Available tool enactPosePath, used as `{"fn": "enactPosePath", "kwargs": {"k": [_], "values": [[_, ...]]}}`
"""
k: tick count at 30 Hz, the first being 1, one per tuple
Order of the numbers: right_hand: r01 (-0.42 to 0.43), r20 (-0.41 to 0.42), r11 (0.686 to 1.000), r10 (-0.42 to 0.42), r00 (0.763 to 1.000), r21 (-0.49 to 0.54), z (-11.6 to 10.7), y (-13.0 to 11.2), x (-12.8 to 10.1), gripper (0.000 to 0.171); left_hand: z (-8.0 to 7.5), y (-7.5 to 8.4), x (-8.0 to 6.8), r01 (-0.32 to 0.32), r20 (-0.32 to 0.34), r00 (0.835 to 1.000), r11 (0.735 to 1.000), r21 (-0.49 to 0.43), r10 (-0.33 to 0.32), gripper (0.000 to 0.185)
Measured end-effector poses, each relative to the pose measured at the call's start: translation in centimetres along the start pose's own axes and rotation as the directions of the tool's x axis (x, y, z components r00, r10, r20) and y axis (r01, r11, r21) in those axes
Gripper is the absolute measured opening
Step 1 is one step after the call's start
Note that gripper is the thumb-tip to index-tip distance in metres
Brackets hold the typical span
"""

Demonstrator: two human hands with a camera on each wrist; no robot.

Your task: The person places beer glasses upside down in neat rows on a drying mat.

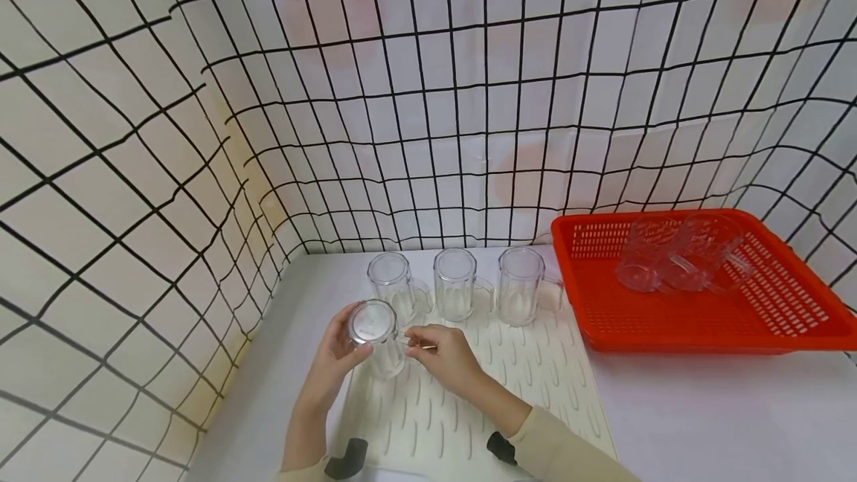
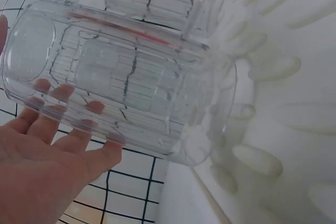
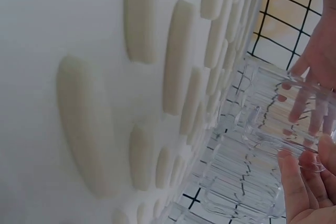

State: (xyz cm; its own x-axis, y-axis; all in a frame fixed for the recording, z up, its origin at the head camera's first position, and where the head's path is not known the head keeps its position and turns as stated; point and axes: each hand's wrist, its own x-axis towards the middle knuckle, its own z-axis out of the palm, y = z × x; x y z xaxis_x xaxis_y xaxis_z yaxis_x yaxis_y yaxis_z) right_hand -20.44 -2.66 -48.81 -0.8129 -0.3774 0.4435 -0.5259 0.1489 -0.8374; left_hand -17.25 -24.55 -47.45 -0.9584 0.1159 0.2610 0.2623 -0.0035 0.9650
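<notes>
Both hands are on a clear glass mug [image 1: 387,360], held base up over the front left of a cream ridged mat [image 1: 469,407]. My left hand [image 1: 335,357] grips the mug's body near the base, thumb in front and fingers spread along the far side. The handle is pinched between the thumb and fingers of my right hand [image 1: 445,355]. In the left wrist view, the lower end of the mug [image 2: 131,82] is close over the mat. Behind it stand three similar mugs in a row: left [image 1: 395,292], middle [image 1: 455,288] and right [image 1: 518,292].
A red plastic basket [image 1: 589,318] stands on the white table [image 1: 669,407] to the right, with clear mugs [image 1: 689,259] lying inside. White walls with black grid netting [image 1: 469,110] close off the back and sides. The basket's left edge is near the mat.
</notes>
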Motion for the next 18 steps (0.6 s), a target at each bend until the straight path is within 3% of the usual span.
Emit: {"fn": "enactPosePath", "kwargs": {"k": [4,10,18], "values": [[0.008,-0.005,1.0,-0.008,1.0,-0.019,0.17,0.14,0.08,0.02,0.09,-0.17,0.23,0.013,-0.005,1.0,1.0,-0.023,-0.013,0.069],[0.006,-0.01,0.999,-0.006,1.0,-0.034,0.14,0.08,0.2,0.02,0.05,-0.56,0.51,0.082,-0.025,0.996,0.996,-0.023,-0.083,0.07],[-0.049,0.037,0.998,0.051,0.998,-0.043,-0.08,0.22,0.33,0.026,-0.01,-0.54,0.64,0.126,-0.023,0.992,0.992,0.029,-0.126,0.073]]}}
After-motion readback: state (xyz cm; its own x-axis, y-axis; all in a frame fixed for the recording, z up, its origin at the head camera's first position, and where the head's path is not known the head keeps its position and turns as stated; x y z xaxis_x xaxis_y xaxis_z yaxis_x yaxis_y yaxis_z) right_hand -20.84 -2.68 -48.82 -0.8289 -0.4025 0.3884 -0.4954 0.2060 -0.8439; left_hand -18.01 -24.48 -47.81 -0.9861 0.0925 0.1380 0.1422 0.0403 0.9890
